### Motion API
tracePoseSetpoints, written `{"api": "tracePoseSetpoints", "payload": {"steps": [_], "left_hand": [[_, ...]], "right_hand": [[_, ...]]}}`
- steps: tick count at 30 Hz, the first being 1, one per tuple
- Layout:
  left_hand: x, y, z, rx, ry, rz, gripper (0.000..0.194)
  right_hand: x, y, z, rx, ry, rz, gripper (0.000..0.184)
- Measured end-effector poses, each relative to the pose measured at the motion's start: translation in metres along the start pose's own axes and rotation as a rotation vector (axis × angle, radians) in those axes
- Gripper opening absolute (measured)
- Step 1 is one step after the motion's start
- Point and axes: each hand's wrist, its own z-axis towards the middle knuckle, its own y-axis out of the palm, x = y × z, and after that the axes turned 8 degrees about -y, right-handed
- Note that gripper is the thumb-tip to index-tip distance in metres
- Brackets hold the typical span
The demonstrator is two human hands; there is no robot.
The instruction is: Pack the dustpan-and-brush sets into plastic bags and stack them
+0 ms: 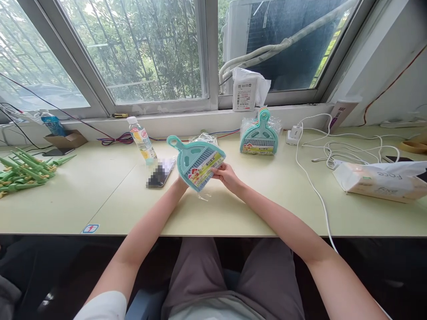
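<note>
I hold a teal mini dustpan and brush set (pixel 200 161) above the table, tilted with its handle to the upper left. A yellow printed label crosses its grey bristles, and clear plastic wrap hangs below. My left hand (pixel 182 185) grips it from behind at the lower left, its fingers mostly hidden by the pan. At the right edge, my right hand (pixel 227 177) pinches the set beside the label. A stack of similar wrapped dustpan sets (pixel 259 135) stands farther back to the right. Behind the held set lies some crumpled clear plastic (pixel 204 138).
Left of my hands are a phone (pixel 163 172) and a drink bottle (pixel 143 140). Green stalk-like pieces (pixel 28 171) lie at the far left. White cables (pixel 312 178) and a tissue pack (pixel 380 181) occupy the right. A white-wrapped box (pixel 245 94) stands by the window.
</note>
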Motion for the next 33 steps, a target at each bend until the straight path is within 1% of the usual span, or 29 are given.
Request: {"api": "tracePoseSetpoints", "payload": {"steps": [2, 4, 5, 7, 10, 11, 13, 16, 18, 20, 23, 25, 28, 33], "left_hand": [[0.004, 0.006, 0.003, -0.005, 0.01, -0.05, 0.06], [0.008, 0.012, 0.003, -0.03, 0.023, -0.052, 0.073], [0.01, 0.015, 0.002, -0.034, 0.027, -0.037, 0.076], [0.011, 0.021, -0.001, -0.007, 0.031, 0.023, 0.07], [0.006, 0.027, -0.001, 0.098, 0.053, 0.125, 0.048], [0.003, 0.029, 0.0, 0.133, 0.065, 0.142, 0.043], [-0.002, 0.03, 0.003, 0.193, 0.096, 0.141, 0.04], [-0.009, 0.029, 0.007, 0.239, 0.137, 0.12, 0.044], [-0.012, 0.028, 0.008, 0.239, 0.155, 0.123, 0.049], [-0.015, 0.027, 0.009, 0.209, 0.167, 0.15, 0.051], [-0.017, 0.026, 0.008, 0.143, 0.161, 0.221, 0.05], [-0.019, 0.026, 0.007, 0.119, 0.15, 0.259, 0.047], [-0.02, 0.025, 0.007, 0.117, 0.133, 0.293, 0.046], [-0.02, 0.024, 0.008, 0.115, 0.12, 0.315, 0.049]], "right_hand": [[-0.002, -0.003, 0.002, 0.076, -0.04, 0.013, 0.039], [-0.004, -0.008, 0.006, 0.154, -0.07, 0.026, 0.04], [-0.005, -0.011, 0.007, 0.184, -0.078, 0.03, 0.04], [-0.006, -0.017, 0.01, 0.224, -0.087, 0.03, 0.04], [-0.005, -0.023, 0.012, 0.248, -0.109, 0.014, 0.038], [-0.004, -0.023, 0.012, 0.257, -0.117, 0.011, 0.037], [-0.002, -0.022, 0.011, 0.279, -0.125, 0.014, 0.036], [0.001, -0.018, 0.01, 0.32, -0.122, 0.023, 0.034], [0.002, -0.017, 0.01, 0.332, -0.125, 0.014, 0.034], [0.0, -0.018, 0.01, 0.333, -0.137, 0.003, 0.034], [-0.004, -0.022, 0.012, 0.34, -0.159, -0.006, 0.033], [-0.006, -0.025, 0.013, 0.342, -0.165, -0.012, 0.031], [-0.007, -0.027, 0.013, 0.351, -0.165, -0.004, 0.029], [-0.008, -0.025, 0.013, 0.372, -0.161, 0.016, 0.028]]}}
